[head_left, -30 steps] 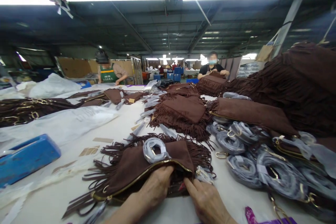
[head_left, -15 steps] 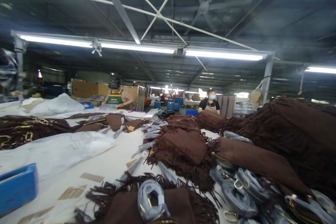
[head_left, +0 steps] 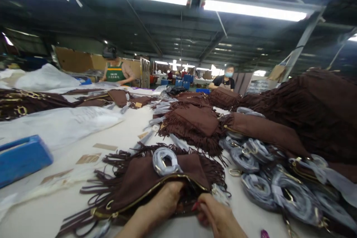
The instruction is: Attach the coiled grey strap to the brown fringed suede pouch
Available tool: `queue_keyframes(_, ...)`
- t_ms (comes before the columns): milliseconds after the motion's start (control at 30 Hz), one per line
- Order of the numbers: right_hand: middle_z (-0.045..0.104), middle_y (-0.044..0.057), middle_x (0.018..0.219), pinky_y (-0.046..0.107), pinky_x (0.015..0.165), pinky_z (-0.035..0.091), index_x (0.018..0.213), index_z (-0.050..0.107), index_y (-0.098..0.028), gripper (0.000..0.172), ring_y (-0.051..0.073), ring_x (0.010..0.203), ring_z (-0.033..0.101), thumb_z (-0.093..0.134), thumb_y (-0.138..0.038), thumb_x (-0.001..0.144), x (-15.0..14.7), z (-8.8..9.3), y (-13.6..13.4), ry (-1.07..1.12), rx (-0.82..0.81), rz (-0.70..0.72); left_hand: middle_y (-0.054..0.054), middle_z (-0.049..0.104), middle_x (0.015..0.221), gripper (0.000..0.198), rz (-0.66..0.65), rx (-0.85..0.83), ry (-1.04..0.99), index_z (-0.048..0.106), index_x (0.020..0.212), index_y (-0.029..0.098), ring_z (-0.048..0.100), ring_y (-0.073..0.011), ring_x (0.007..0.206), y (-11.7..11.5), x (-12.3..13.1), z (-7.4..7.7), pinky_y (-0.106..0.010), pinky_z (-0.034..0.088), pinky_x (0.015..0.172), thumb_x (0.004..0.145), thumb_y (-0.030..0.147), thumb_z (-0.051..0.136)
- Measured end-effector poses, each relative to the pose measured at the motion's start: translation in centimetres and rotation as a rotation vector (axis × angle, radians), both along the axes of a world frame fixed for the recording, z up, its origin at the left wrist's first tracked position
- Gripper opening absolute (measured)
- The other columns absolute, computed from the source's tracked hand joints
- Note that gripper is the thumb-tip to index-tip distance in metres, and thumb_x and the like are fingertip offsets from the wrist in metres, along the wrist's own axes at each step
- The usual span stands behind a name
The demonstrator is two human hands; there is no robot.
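A brown fringed bag (head_left: 134,184) lies before me with its gold zipper undone, its mouth facing me. My left hand (head_left: 170,195) reaches into the mouth; its fingers are hidden inside. At the right end of the opening, my right hand (head_left: 213,210) is closed with fingers curled at the bag's near edge, which it appears to pinch. A coiled strap in clear wrapping (head_left: 166,161) rests on top of the bag. Long fringe spreads to the left and right.
Several wrapped strap coils (head_left: 292,193) lie at the right, below a large heap of brown fringed bags (head_left: 315,119). More bags (head_left: 192,119) lie ahead. A blue holder (head_left: 26,160), white plastic sheeting (head_left: 69,122) and paper tags (head_left: 88,158) are at left. Two people work beyond the table.
The view has tilted down. Both my hands have come into sight at the near bag, and its undone zipper mouth now shows, with my left hand inside.
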State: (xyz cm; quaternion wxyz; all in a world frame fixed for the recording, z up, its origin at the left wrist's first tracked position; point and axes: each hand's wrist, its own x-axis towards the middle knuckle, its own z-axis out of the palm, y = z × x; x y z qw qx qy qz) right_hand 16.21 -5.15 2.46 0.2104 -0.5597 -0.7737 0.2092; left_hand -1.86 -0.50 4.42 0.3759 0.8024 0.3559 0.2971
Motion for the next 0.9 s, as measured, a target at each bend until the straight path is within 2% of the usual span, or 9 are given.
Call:
queue_keyframes(100, 0.064, 0.001, 0.071, 0.019, 0.055, 0.038, 0.089, 0.056, -0.02, 0.029, 0.012, 0.063, 0.06, 0.028, -0.015, 0.088, 0.5, 1.1, -0.6, -0.14, 0.143, 0.069, -0.003, 0.063, 0.109, 0.036, 0.034, 0.001, -0.005, 0.06, 0.11, 0.02, 0.056, -0.0199, 0.101, 0.3, -0.1, 0.2, -0.033, 0.041, 0.092, 0.08, 0.013, 0.041)
queue_keyframes(200, 0.065, 0.0, 0.07, 0.023, 0.05, 0.032, 0.09, 0.057, -0.022, 0.027, 0.014, 0.061, 0.062, 0.034, -0.01, 0.085, 0.7, 1.6, -1.0, -0.379, 0.258, 0.017, -0.001, 0.061, 0.114, 0.036, 0.026, 0.036, -0.014, 0.057, 0.114, 0.023, 0.052, -0.0195, 0.108, 0.3, -0.1, 0.0, -0.032, 0.04, 0.095, 0.083, 0.016, 0.041)
queue_keyframes(300, 0.065, -0.002, 0.068, 0.028, 0.048, 0.027, 0.092, 0.057, -0.023, 0.029, 0.016, 0.057, 0.063, 0.038, -0.005, 0.08, 0.4, 1.7, -1.3, -0.499, 0.306, -0.011, -0.001, 0.063, 0.109, 0.035, 0.033, 0.063, -0.002, 0.056, 0.115, 0.023, 0.052, -0.0193, 0.108, 0.2, -0.1, -0.1, -0.033, 0.039, 0.096, 0.086, 0.019, 0.038)
queue_keyframes(400, 0.066, -0.002, 0.068, 0.029, 0.048, 0.027, 0.093, 0.058, -0.023, 0.03, 0.016, 0.056, 0.064, 0.039, -0.005, 0.078, 0.0, 1.9, -1.5, -0.531, 0.322, -0.035, -0.002, 0.064, 0.108, 0.034, 0.078, 0.096, 0.048, 0.054, 0.118, 0.022, 0.052, -0.02, 0.107, 0.2, -0.1, -0.5, -0.037, 0.036, 0.099, 0.088, 0.021, 0.037)
queue_keyframes(600, 0.068, -0.001, 0.069, 0.028, 0.049, 0.027, 0.093, 0.059, -0.023, 0.031, 0.017, 0.059, 0.065, 0.043, -0.003, 0.076, -0.2, 2.4, -1.7, -0.56, 0.277, -0.075, -0.005, 0.06, 0.113, 0.041, 0.108, 0.189, 0.238, 0.05, 0.119, 0.019, 0.048, -0.0207, 0.112, 0.2, 0.1, -1.9, -0.04, 0.033, 0.101, 0.082, 0.011, 0.036)
queue_keyframes(900, 0.066, 0.001, 0.061, 0.029, 0.046, 0.025, 0.084, 0.06, -0.019, 0.026, 0.018, 0.052, 0.063, 0.044, -0.002, 0.074, -0.7, 2.4, -1.6, -0.609, 0.334, -0.098, -0.005, 0.06, 0.113, 0.036, 0.126, 0.215, 0.233, 0.051, 0.117, 0.019, 0.045, -0.0195, 0.116, 0.2, 0.0, -2.1, -0.041, 0.03, 0.104, 0.087, 0.014, 0.033)
